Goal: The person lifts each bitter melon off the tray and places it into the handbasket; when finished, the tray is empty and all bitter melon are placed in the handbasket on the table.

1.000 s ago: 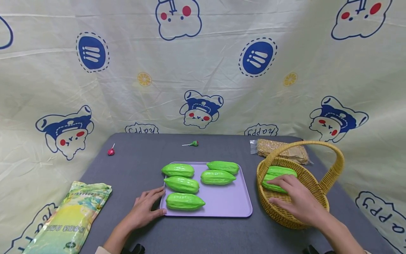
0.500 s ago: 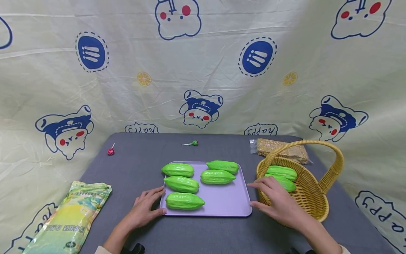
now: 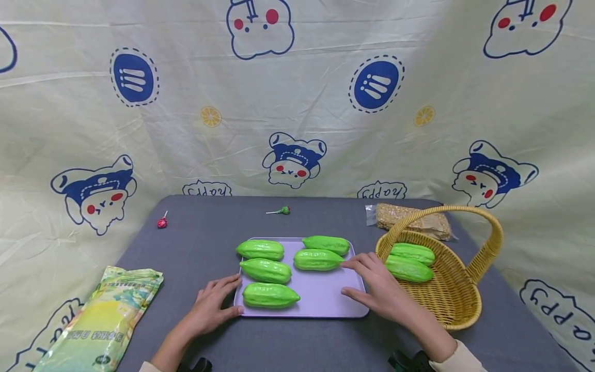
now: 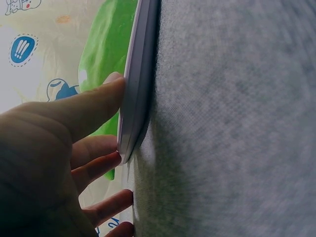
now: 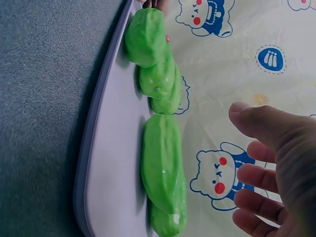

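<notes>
Green ridged gourds lie on a lilac tray [image 3: 325,299]: a left column of three, with the nearest gourd [image 3: 271,295] at the front, and two at the right, including a gourd [image 3: 317,259]. My left hand [image 3: 211,305] rests at the tray's left edge, its thumb [image 4: 101,101] and fingertips touching the rim. Over the tray's right side hovers my right hand [image 3: 378,289], fingers spread and holding nothing; in the right wrist view it is apart from the gourds. Two more gourds, one a gourd [image 3: 409,268], lie in the wicker basket [image 3: 453,299].
A clear bag of grain [image 3: 413,219] lies behind the basket, whose tall handle [image 3: 490,243] arches upward. A green lollipop [image 3: 282,210] and a red lollipop [image 3: 162,222] lie towards the back. A yellow-green printed packet [image 3: 99,320] is on the left.
My right hand has come out of the basket, leaving the second gourd there, and moved left over the tray. The left hand has stayed at the tray's edge.
</notes>
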`<act>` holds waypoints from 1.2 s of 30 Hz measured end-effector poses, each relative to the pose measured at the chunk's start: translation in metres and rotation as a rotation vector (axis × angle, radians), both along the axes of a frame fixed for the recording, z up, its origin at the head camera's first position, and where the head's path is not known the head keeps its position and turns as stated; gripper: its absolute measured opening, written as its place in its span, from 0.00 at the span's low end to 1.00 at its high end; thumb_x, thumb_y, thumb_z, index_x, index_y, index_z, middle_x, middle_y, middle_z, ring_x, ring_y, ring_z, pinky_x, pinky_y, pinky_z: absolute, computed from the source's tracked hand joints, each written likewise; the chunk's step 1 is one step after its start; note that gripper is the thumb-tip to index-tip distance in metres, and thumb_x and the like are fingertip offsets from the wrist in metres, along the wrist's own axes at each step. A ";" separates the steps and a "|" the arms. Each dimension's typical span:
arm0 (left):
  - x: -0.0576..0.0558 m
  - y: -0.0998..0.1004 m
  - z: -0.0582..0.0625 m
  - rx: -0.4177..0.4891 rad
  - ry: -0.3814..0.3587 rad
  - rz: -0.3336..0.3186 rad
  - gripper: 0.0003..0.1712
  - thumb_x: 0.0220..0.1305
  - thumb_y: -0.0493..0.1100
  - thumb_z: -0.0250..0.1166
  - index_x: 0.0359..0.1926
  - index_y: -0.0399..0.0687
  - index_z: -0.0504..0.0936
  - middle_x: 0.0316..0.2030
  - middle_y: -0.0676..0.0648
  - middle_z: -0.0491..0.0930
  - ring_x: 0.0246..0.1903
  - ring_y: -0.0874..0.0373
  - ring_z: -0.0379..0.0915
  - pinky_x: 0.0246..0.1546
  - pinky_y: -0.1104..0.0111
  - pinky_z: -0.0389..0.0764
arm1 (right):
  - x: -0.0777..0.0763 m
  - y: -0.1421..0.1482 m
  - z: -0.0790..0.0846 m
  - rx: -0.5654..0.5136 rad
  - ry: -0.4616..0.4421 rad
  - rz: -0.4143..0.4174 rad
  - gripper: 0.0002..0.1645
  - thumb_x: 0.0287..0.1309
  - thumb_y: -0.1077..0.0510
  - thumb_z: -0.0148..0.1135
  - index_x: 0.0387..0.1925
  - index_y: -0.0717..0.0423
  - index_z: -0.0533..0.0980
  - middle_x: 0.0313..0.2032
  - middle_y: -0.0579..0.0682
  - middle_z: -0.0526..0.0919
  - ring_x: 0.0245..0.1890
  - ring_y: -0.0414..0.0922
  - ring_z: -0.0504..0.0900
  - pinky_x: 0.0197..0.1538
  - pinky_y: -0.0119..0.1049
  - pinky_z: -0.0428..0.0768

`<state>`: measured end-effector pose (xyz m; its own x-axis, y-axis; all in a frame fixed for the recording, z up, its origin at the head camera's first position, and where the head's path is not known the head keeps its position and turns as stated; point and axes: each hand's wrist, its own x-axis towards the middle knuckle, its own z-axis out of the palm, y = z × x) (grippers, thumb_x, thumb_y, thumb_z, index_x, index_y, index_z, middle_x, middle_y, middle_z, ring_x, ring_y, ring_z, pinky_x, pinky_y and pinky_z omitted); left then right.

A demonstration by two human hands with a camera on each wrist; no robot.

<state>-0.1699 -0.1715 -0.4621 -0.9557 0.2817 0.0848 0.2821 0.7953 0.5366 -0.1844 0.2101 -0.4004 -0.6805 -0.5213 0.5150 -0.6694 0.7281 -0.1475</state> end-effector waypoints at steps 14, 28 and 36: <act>0.002 0.001 0.001 0.003 0.033 0.001 0.37 0.53 0.55 0.68 0.62 0.46 0.72 0.64 0.47 0.69 0.58 0.46 0.64 0.48 0.54 0.63 | -0.026 -0.018 -0.015 -0.001 -0.013 -0.068 0.29 0.41 0.48 0.75 0.47 0.54 0.79 0.41 0.47 0.78 0.42 0.43 0.72 0.43 0.40 0.71; 0.002 0.001 0.003 0.002 0.003 -0.001 0.38 0.53 0.57 0.67 0.63 0.47 0.72 0.65 0.48 0.68 0.60 0.45 0.62 0.49 0.53 0.63 | -0.047 -0.029 -0.026 -0.016 -0.083 -0.098 0.30 0.42 0.49 0.74 0.49 0.54 0.78 0.42 0.50 0.77 0.41 0.46 0.71 0.43 0.40 0.69; 0.002 0.000 0.003 0.002 0.014 -0.002 0.38 0.53 0.57 0.67 0.62 0.46 0.72 0.65 0.48 0.68 0.60 0.46 0.63 0.48 0.55 0.63 | -0.058 -0.036 -0.031 0.003 -0.131 -0.145 0.29 0.41 0.50 0.75 0.48 0.55 0.79 0.42 0.52 0.77 0.41 0.47 0.70 0.43 0.40 0.68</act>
<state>-0.1681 -0.1711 -0.4594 -0.9537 0.2838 0.0991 0.2916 0.7934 0.5344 -0.2425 0.1740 -0.4319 -0.8097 -0.4141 0.4158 -0.5324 0.8164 -0.2237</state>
